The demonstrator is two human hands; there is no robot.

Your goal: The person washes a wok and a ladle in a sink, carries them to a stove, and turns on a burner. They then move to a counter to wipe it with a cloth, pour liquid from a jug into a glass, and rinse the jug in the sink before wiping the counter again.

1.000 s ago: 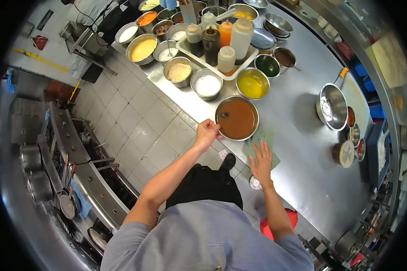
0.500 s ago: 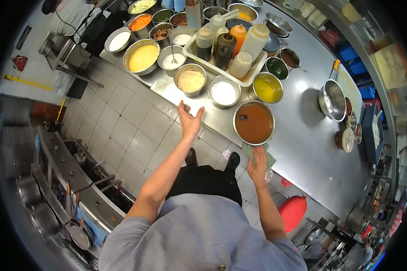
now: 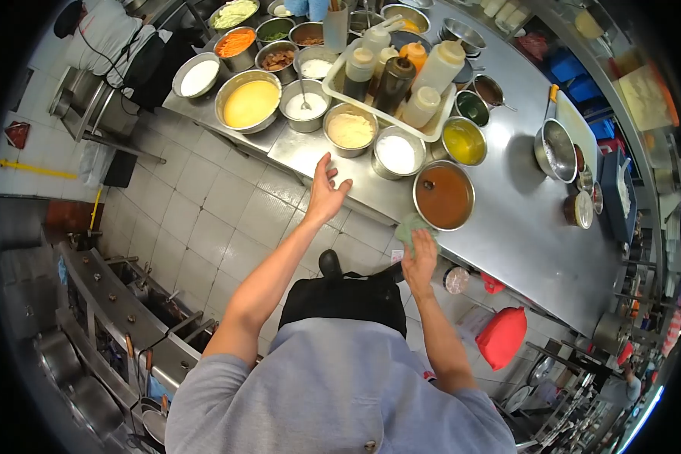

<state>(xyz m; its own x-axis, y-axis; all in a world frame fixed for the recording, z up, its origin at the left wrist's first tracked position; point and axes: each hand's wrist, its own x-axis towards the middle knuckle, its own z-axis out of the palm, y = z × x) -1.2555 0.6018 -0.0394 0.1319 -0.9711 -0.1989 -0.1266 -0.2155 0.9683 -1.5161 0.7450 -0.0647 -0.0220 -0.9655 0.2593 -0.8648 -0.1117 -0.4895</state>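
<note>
My left hand hovers at the front edge of the steel counter, thumb and fingers apart, with nothing in it. Just beyond its fingertips stand a metal bowl of pale beige paste and a bowl of white powder. At the counter edge, my right hand presses on a bunched green cloth, fingers stretched over it. Close above that cloth is a wide bowl of brown sauce with a small dark spot in it. A bowl of yellow liquid stands behind.
A basket holds several squeeze bottles. Bowls of yellow batter, shredded carrot and other ingredients line the far left. A strainer lies at right. A stove is behind me at left; another person stands at upper left.
My right hand and the green cloth have shifted left along the counter edge, relative to the brown sauce bowl. My left hand stays near the edge. The whole view has turned slightly.
</note>
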